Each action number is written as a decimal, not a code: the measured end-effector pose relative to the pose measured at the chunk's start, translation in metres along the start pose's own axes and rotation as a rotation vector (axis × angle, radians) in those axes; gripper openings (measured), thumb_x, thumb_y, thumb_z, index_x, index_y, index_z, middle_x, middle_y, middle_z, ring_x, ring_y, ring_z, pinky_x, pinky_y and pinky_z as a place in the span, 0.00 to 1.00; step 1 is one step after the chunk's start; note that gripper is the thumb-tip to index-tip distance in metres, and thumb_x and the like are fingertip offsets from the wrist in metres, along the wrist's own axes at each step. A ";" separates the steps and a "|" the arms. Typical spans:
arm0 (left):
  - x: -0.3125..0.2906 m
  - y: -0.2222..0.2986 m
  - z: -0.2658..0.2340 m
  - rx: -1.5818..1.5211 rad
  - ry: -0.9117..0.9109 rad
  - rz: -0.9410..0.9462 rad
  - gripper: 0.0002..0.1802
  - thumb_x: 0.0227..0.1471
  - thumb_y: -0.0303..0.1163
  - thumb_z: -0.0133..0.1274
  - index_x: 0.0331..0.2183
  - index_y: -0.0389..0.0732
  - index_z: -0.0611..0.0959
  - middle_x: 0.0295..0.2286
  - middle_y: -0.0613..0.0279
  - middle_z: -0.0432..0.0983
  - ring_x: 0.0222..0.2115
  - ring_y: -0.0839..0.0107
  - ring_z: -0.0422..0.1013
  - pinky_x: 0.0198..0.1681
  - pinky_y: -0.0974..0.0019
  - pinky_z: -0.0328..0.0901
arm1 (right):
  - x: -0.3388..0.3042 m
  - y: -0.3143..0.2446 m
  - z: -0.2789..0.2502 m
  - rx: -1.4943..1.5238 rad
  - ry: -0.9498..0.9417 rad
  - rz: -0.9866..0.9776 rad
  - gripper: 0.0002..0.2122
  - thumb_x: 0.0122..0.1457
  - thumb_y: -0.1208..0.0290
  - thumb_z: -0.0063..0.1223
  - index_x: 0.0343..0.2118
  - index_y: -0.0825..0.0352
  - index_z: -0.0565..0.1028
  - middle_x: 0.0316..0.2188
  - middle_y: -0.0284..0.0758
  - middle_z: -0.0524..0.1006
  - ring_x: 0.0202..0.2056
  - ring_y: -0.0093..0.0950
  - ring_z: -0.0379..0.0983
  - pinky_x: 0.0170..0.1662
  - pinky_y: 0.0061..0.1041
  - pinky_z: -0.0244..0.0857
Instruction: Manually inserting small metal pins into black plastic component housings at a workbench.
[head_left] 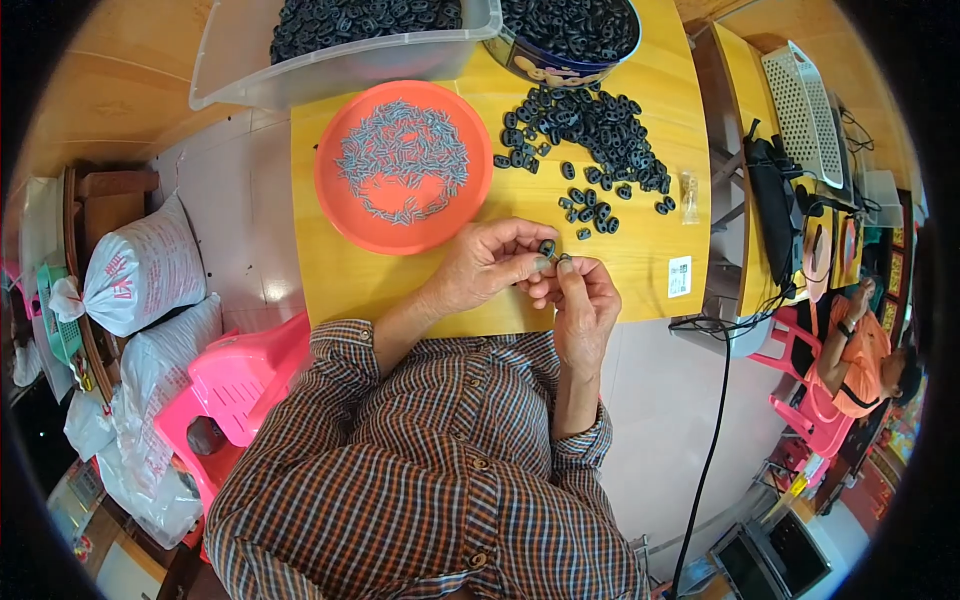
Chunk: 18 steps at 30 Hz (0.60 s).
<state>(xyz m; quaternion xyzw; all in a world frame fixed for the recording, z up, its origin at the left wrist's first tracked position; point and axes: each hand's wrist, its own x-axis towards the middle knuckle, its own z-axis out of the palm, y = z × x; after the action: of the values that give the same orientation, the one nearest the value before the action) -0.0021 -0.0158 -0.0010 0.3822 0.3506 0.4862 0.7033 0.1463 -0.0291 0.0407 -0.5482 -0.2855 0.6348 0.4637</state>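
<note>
Above the near edge of the yellow table [380,290], my two hands meet fingertip to fingertip. My left hand [485,268] pinches a small black plastic cord lock [546,248] between thumb and fingers. Against it, my right hand [585,298] is closed in a pinch on a small dark piece [565,258], mostly covered by the thumb and too small to name surely. To the left of them lies an orange-red plate [335,205] with many tiny grey spring-like pieces [415,150]. Beyond my hands spreads a pile of black cord-lock pieces [600,130].
At the table's far side stand a clear plastic bin [380,75] and a round tin [560,72], both holding black pieces. A white label [680,277] lies right. A pink chair [245,380] and white sacks [150,265] are left; a person [860,350] sits far right.
</note>
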 end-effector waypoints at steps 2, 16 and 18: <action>0.001 0.000 0.000 0.019 0.002 -0.001 0.16 0.53 0.20 0.49 0.46 0.33 0.74 0.28 0.66 0.73 0.28 0.82 0.70 0.32 0.76 0.67 | 0.001 0.000 0.000 0.013 0.006 0.010 0.05 0.60 0.74 0.46 0.31 0.71 0.68 0.22 0.37 0.76 0.22 0.20 0.72 0.26 0.17 0.67; 0.004 -0.005 -0.004 0.293 0.027 0.101 0.17 0.49 0.19 0.53 0.44 0.37 0.78 0.30 0.65 0.73 0.28 0.81 0.70 0.29 0.78 0.67 | 0.006 -0.001 0.002 -0.109 0.024 0.015 0.05 0.60 0.76 0.46 0.31 0.72 0.68 0.22 0.37 0.76 0.22 0.19 0.72 0.27 0.16 0.68; 0.005 -0.004 -0.004 0.303 0.027 0.104 0.17 0.49 0.19 0.53 0.44 0.36 0.78 0.30 0.65 0.73 0.28 0.81 0.70 0.29 0.78 0.67 | 0.007 0.000 0.002 -0.105 0.022 0.017 0.05 0.60 0.76 0.46 0.31 0.72 0.68 0.22 0.37 0.76 0.22 0.19 0.72 0.27 0.16 0.68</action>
<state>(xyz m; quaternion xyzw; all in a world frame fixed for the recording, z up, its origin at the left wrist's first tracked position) -0.0027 -0.0114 -0.0068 0.4949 0.4088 0.4687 0.6068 0.1446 -0.0229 0.0379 -0.5809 -0.3085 0.6170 0.4320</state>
